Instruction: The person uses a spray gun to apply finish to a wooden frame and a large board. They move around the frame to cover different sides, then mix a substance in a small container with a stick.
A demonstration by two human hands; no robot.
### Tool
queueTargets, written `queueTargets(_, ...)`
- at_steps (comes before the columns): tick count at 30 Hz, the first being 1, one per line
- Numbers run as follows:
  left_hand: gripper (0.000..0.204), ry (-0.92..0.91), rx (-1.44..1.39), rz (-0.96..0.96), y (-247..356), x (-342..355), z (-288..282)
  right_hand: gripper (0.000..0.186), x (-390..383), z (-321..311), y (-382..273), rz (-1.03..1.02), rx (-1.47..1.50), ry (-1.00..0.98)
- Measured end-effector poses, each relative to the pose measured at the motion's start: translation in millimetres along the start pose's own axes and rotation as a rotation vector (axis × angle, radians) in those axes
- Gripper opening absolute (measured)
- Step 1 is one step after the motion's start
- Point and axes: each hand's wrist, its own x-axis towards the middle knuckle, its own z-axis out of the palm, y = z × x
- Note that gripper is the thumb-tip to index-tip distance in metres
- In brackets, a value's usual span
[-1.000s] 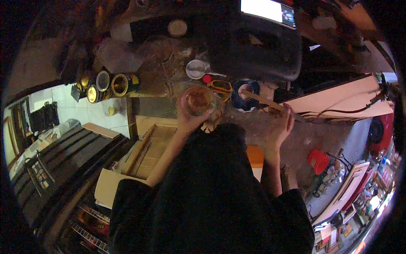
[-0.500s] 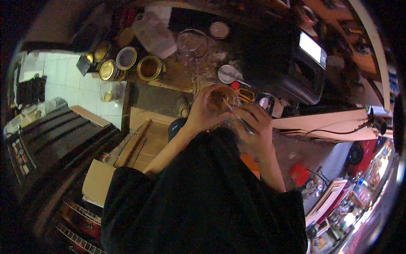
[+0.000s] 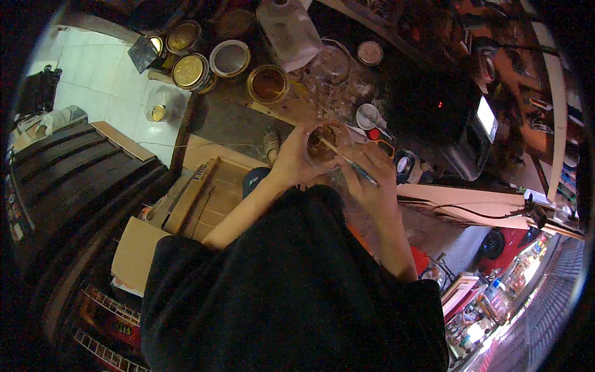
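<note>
My left hand (image 3: 291,162) is wrapped round a clear cup (image 3: 321,160) with brown matter inside and smeared on its wall. In my right hand (image 3: 375,170) is a thin brush (image 3: 348,160), pale toward its lower end and bluish along the handle. It slants into the cup, and its tip is lost in the brown contents. Just beyond my right hand lie a small white tub (image 3: 367,116), a red round cap (image 3: 373,134) and orange-handled scissors (image 3: 385,146).
Several cans stand at the far left, among them an open one with amber-brown liquid (image 3: 268,84) and a gold-lidded one (image 3: 190,72). A translucent jug (image 3: 288,34) stands behind them. A black machine with a lit screen (image 3: 488,118) is at the right. Shallow wooden trays (image 3: 214,195) lie lower left.
The view has shifted, so the cans and bench things sit further right and the jug shows more fully. Both hands keep their hold; the brush now shows more clearly, slanting across the cup.
</note>
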Motion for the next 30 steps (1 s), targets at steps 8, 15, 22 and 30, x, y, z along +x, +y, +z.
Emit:
queueTargets(8, 0.080, -0.001, 0.035, -0.017, -1.7, 1.8, -25.5, 0.019, 20.6, 13.2, -22.1, 0.026, 0.005, -0.054)
queueTargets(15, 0.081, 0.007, -0.019, 0.025, -0.4, 4.5, -36.0, 0.013, 23.7, 19.0, -30.8, 0.093, 0.020, -0.025)
queueTargets(22, 0.081, 0.001, -0.005, 0.034, 7.2, 6.8, -45.4, 0.014, 27.3, 22.7, -31.7, 0.049, -0.034, -0.039)
queueTargets(30, 0.081, 0.005, -0.048, 0.018, -3.6, 4.9, -43.9, 0.019, 26.6, 24.6, -30.0, 0.128, 0.041, -0.089)
